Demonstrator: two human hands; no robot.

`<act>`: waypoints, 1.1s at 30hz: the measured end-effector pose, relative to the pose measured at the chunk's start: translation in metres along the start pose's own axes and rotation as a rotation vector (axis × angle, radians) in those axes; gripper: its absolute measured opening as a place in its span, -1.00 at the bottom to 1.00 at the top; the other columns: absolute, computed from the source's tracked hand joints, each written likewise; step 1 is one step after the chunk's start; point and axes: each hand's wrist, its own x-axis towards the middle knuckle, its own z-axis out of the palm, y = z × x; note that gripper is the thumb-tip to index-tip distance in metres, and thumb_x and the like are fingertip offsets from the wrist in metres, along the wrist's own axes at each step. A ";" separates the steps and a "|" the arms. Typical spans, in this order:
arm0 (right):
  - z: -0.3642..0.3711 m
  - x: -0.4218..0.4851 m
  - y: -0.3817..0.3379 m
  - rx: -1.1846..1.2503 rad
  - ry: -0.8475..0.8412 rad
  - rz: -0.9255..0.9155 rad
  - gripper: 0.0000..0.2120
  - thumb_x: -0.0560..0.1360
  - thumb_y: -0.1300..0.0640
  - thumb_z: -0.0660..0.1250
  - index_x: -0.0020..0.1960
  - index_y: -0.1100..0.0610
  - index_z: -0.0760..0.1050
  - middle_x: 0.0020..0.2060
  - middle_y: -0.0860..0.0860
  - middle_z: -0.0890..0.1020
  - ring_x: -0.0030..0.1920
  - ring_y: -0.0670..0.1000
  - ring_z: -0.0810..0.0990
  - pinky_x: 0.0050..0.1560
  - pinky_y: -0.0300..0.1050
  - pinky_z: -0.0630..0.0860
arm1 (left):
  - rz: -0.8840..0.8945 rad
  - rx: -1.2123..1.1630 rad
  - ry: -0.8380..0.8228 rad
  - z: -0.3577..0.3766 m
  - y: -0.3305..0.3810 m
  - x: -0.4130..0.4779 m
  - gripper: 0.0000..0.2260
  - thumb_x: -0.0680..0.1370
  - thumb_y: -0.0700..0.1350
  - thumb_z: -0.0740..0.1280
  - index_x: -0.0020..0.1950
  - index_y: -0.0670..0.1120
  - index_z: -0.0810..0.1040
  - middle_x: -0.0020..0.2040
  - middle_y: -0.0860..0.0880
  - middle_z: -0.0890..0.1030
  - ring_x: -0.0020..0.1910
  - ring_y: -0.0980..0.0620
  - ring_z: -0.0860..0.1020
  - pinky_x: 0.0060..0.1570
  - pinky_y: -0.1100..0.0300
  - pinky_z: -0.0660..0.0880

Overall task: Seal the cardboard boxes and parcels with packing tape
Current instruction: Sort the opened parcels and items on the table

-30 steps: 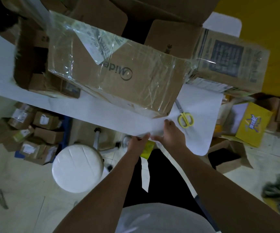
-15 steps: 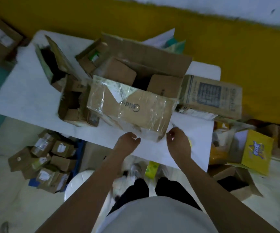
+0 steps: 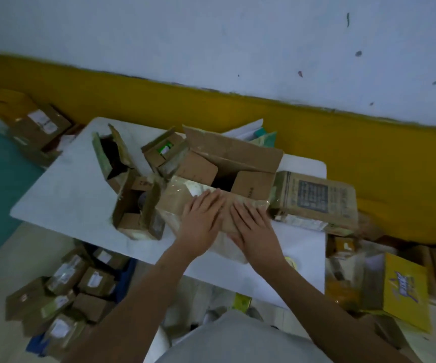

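Tape-wrapped box (image 3: 175,203) near the surface's (image 3: 75,195) front edge, long axis running left to right; left hand (image 3: 201,218) and right hand (image 3: 253,226), fingers straight, press flat on top, side by side.

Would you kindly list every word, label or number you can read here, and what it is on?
Nothing reads clearly.
Printed carton: dark panel of print, blurred.
Yellow box: blue logo, blurred.
Small flap: dark marks, too small.
Floor parcels: white labels, too small.
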 end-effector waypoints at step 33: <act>-0.086 0.031 0.042 0.442 0.202 0.321 -0.46 0.56 -0.04 0.34 0.48 0.08 0.32 0.35 0.08 0.43 0.30 0.10 0.45 0.26 -0.01 0.42 | 0.266 0.314 -0.034 -0.044 0.005 0.030 0.02 0.21 0.43 0.44 0.54 0.03 0.17 0.33 -0.04 0.30 0.37 -0.10 0.25 0.49 -0.06 0.01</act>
